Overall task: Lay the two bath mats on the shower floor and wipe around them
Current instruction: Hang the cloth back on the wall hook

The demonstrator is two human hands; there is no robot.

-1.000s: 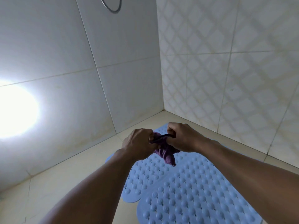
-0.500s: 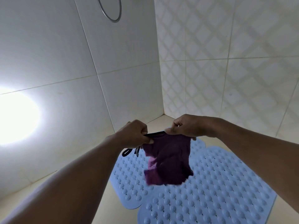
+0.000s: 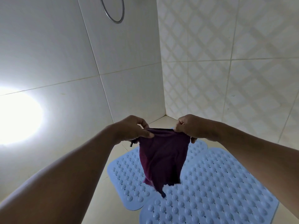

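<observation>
Pinching the top hem of a purple cloth (image 3: 163, 156) between thumb and curled fingers, the left hand (image 3: 134, 130) and the right hand (image 3: 191, 126) hold it stretched between them, one at each upper corner, with both bare arms reaching forward. The cloth hangs from the hands in loose folds and narrows to a ragged lower edge, one point dangling lowest. A short dark cord (image 3: 131, 143) pokes out just below the left hand.

Below the hands and behind the hanging cloth, the left bath mat (image 3: 127, 183) and the right bath mat (image 3: 218, 183) lie flat on the cream shower floor (image 3: 100, 191). Both are pale blue and studded with rows of round bumps. Their scalloped edges meet beneath the cloth's tip, and I cannot tell whether they overlap or only touch.

Beyond the hands the floor ends in a corner, with a plain white wall (image 3: 64, 62) on the left-hand side and a diamond-patterned wall (image 3: 226, 62) on the right-hand side. High above the left hand a metal ring (image 3: 113, 15) hangs on the plain wall, and far out past the left arm a bright glare (image 3: 16, 117) shines off the tiles
</observation>
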